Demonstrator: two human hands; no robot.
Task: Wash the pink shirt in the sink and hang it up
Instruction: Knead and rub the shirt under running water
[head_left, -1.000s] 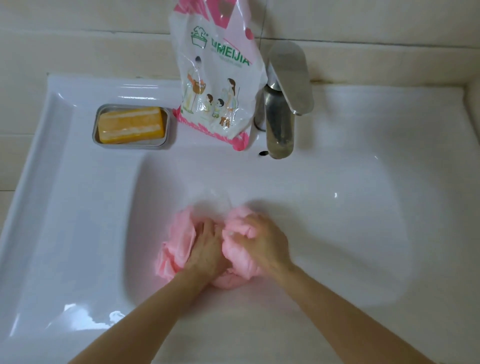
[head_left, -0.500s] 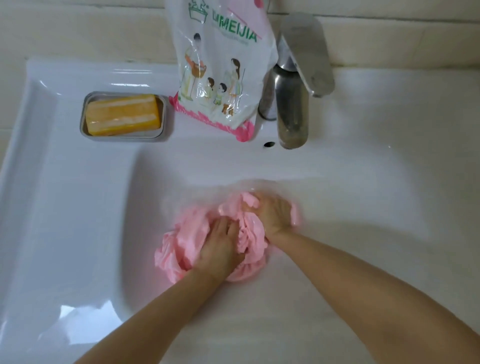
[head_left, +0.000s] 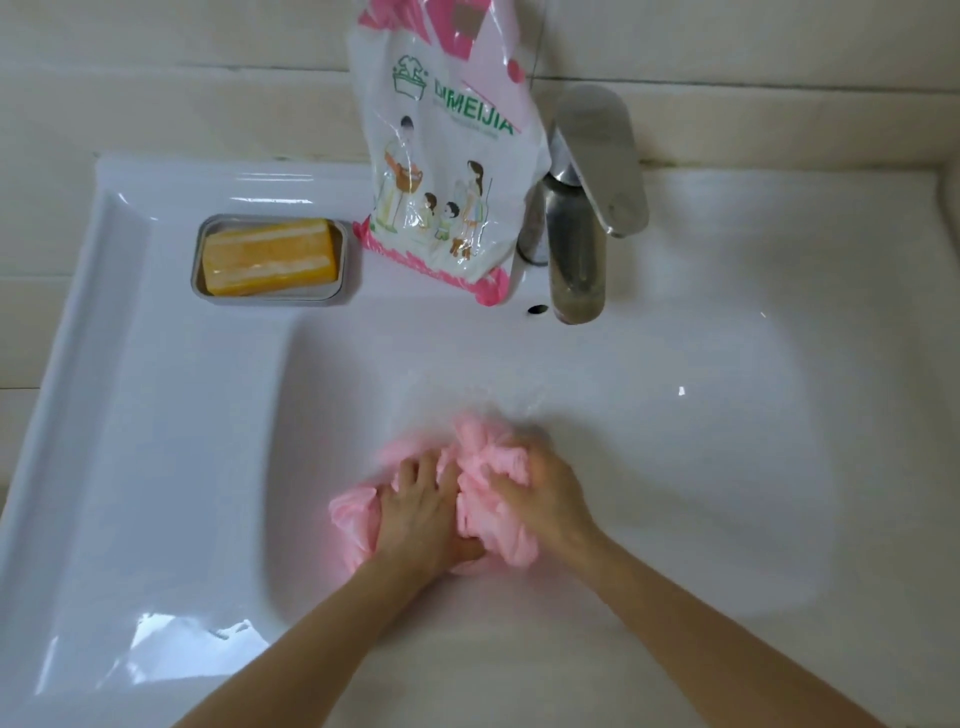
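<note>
The pink shirt (head_left: 488, 499) lies bunched up in shallow water at the bottom of the white sink (head_left: 156, 415). My left hand (head_left: 423, 512) presses down on its left half with fingers spread over the cloth. My right hand (head_left: 545, 491) grips a wad of the shirt's right half, fingers curled into the folds. Part of the shirt is hidden under both hands. The picture is slightly blurred around the hands.
A steel tap (head_left: 587, 208) stands at the back of the basin, with an overflow hole (head_left: 537, 309) beside it. A detergent bag (head_left: 447, 156) leans against the tiled wall. An orange soap bar (head_left: 270, 257) sits in a metal dish (head_left: 350, 260) at the back left.
My right hand has pulled back toward me with its wad of shirt, after pushing it away half a second ago. My left hand has stayed pressed on the cloth.
</note>
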